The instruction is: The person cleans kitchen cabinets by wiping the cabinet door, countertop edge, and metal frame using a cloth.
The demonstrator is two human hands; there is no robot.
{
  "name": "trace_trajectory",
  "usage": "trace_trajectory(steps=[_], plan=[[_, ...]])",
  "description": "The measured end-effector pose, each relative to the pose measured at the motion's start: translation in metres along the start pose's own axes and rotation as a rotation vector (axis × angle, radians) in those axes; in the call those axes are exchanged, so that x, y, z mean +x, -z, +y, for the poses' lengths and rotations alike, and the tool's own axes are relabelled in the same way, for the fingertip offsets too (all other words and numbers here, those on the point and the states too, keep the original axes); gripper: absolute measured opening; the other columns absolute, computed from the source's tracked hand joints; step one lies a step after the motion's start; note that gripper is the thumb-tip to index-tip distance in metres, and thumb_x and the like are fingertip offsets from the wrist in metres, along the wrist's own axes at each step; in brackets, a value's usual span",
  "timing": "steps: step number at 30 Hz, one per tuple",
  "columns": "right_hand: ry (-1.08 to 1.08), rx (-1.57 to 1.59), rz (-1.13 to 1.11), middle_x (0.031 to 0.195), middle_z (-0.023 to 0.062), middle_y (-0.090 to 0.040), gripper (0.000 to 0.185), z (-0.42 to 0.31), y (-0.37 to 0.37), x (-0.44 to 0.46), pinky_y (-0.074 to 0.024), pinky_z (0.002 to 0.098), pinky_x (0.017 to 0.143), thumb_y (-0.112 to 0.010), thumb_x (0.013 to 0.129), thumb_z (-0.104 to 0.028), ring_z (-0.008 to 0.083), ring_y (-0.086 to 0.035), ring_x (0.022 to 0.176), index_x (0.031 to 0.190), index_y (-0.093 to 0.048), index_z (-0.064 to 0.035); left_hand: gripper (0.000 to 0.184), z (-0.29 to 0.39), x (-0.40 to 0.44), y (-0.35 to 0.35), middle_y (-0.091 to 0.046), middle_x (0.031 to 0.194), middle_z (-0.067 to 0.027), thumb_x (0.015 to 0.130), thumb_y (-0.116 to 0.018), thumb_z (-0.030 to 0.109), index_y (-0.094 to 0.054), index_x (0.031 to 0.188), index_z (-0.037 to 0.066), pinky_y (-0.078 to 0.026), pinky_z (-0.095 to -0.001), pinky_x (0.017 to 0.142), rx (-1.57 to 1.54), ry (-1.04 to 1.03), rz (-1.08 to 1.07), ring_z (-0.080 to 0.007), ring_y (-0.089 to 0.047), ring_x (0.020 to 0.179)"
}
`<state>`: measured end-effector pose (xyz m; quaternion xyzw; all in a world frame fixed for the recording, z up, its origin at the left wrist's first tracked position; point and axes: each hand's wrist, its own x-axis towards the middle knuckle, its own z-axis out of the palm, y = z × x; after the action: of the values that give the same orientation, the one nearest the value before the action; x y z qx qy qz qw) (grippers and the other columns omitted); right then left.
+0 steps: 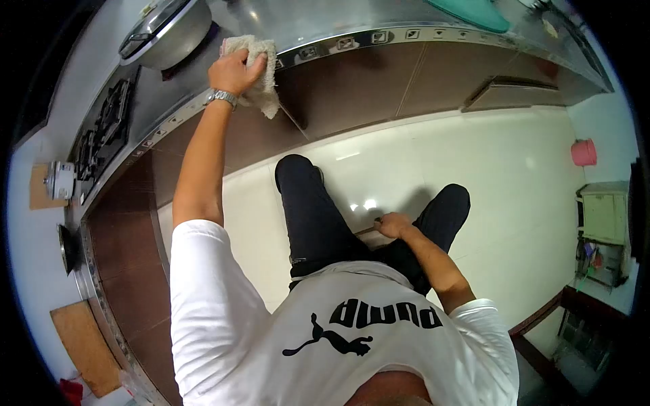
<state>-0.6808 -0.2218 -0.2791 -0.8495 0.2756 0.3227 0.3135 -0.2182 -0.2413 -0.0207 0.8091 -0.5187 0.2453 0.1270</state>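
My left hand (235, 72), with a metal watch at the wrist, is stretched out at the upper left. Its fingers are closed on a cream-coloured cloth (266, 95), which hangs over the front edge of the metal counter (298, 24). Near my right thigh, between my knees, my right hand (394, 225) is closed; a small dark bit shows at its fingertips, too small to name.
A large metal pot (169, 34) stands on the counter beside a gas stove (105, 132). Brown cabinet doors (352, 84) run below. A teal item (474, 13) lies farther right. A pink bucket (583, 152) and green cabinet (602, 216) are at the right wall.
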Motion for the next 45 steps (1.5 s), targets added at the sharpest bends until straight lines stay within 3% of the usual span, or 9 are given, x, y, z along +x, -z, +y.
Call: trace_trajectory(steps=[8, 11, 17, 32, 35, 36, 38, 40, 45], plan=[[-0.083, 0.027, -0.063, 0.110, 0.0147, -0.065, 0.052, 0.000, -0.007, -0.020, -0.0460, 0.0423, 0.091, -0.037, 0.094, -0.047, 0.0336, -0.060, 0.104, 0.102, -0.069, -0.0065, 0.048, -0.003, -0.001, -0.005, -0.066, 0.072, -0.0170, 0.079, -0.055, 0.058, -0.065, 0.076, 0.011, -0.051, -0.0454, 0.061, 0.063, -0.017, 0.010, -0.0354, -0.065, 0.070], [-0.089, 0.049, 0.051, 0.100, 0.0193, -0.067, 0.055, 0.011, -0.018, -0.036, -0.0470, 0.0446, 0.088, -0.035, 0.094, -0.046, 0.0355, -0.062, 0.098, 0.097, -0.069, -0.0031, 0.046, -0.004, -0.004, -0.004, -0.066, 0.074, -0.0173, 0.080, -0.056, 0.055, -0.067, 0.080, 0.010, -0.051, -0.0437, 0.062, 0.077, -0.002, 0.008, -0.0353, -0.065, 0.071], [-0.162, 0.127, 0.025, 0.097, 0.0204, -0.067, 0.054, 0.028, -0.050, -0.068, -0.0481, 0.0460, 0.085, -0.036, 0.094, -0.044, 0.0366, -0.063, 0.095, 0.094, -0.070, -0.0019, 0.041, -0.012, -0.004, -0.015, -0.065, 0.071, -0.0153, 0.080, -0.061, 0.048, -0.065, 0.075, 0.008, -0.050, -0.0420, 0.059, 0.088, -0.181, 0.263, -0.0352, -0.063, 0.066], [-0.059, -0.013, -0.058, 0.104, 0.0176, -0.066, 0.042, 0.035, -0.041, -0.012, -0.0476, 0.0457, 0.085, -0.044, 0.092, -0.039, 0.0346, -0.061, 0.099, 0.102, -0.068, -0.0054, 0.050, -0.007, -0.001, -0.012, -0.066, 0.075, -0.0179, 0.083, -0.049, 0.058, -0.065, 0.079, 0.011, -0.049, -0.0458, 0.064, 0.137, 0.019, 0.085, -0.0364, -0.064, 0.074], [0.133, 0.354, 0.124, 0.103, 0.0158, -0.066, 0.034, 0.009, 0.029, 0.005, -0.0498, 0.0406, 0.084, -0.054, 0.090, -0.025, 0.0274, -0.064, 0.094, 0.111, -0.063, 0.0004, 0.050, -0.003, -0.002, -0.008, -0.066, 0.073, -0.0166, 0.085, -0.046, 0.057, -0.064, 0.074, 0.011, -0.049, -0.0462, 0.061, 0.128, 0.051, 0.012, -0.0367, -0.064, 0.071], [0.318, 0.866, 0.194, 0.101, 0.0113, -0.067, 0.032, 0.017, 0.029, 0.036, -0.0510, 0.0356, 0.080, -0.054, 0.091, -0.019, 0.0218, -0.064, 0.089, 0.116, -0.061, -0.0012, 0.049, -0.001, -0.002, -0.006, -0.066, 0.072, -0.0165, 0.085, -0.046, 0.055, -0.064, 0.073, 0.011, -0.049, -0.0461, 0.061, 0.108, 0.048, 0.014, -0.0369, -0.064, 0.071], [0.301, 1.145, 0.257, 0.102, 0.0074, -0.066, 0.036, -0.028, 0.115, 0.022, -0.0497, 0.0306, 0.075, -0.059, 0.090, -0.025, 0.0153, -0.062, 0.085, 0.121, -0.059, -0.0071, 0.048, -0.006, -0.002, -0.014, -0.065, 0.071, -0.0167, 0.086, -0.045, 0.050, -0.064, 0.070, 0.009, -0.049, -0.0460, 0.061, 0.035, 0.022, 0.089, -0.0374, -0.064, 0.070], [0.435, 1.432, 0.302, 0.122, 0.0119, -0.060, 0.044, -0.064, 0.183, 0.023, -0.0515, 0.0336, 0.082, -0.057, 0.091, -0.024, 0.0229, -0.061, 0.106, 0.129, -0.049, -0.0023, 0.048, -0.006, -0.001, -0.011, -0.064, 0.072, -0.0191, 0.086, -0.045, 0.045, -0.063, 0.068, 0.005, -0.049, -0.0476, 0.061, -0.053, 0.047, 0.064, -0.0401, -0.062, 0.068], [0.850, 1.865, 0.337, 0.130, 0.0276, -0.047, 0.049, -0.113, 0.281, 0.059, -0.0489, 0.0441, 0.094, -0.048, 0.093, -0.011, 0.0357, -0.052, 0.118, 0.134, -0.032, 0.0100, 0.043, -0.029, 0.011, -0.023, -0.064, 0.078, -0.0230, 0.087, -0.046, 0.040, -0.064, 0.074, 0.003, -0.048, -0.0520, 0.068, -0.256, 0.278, 0.200, -0.0440, -0.061, 0.073]])
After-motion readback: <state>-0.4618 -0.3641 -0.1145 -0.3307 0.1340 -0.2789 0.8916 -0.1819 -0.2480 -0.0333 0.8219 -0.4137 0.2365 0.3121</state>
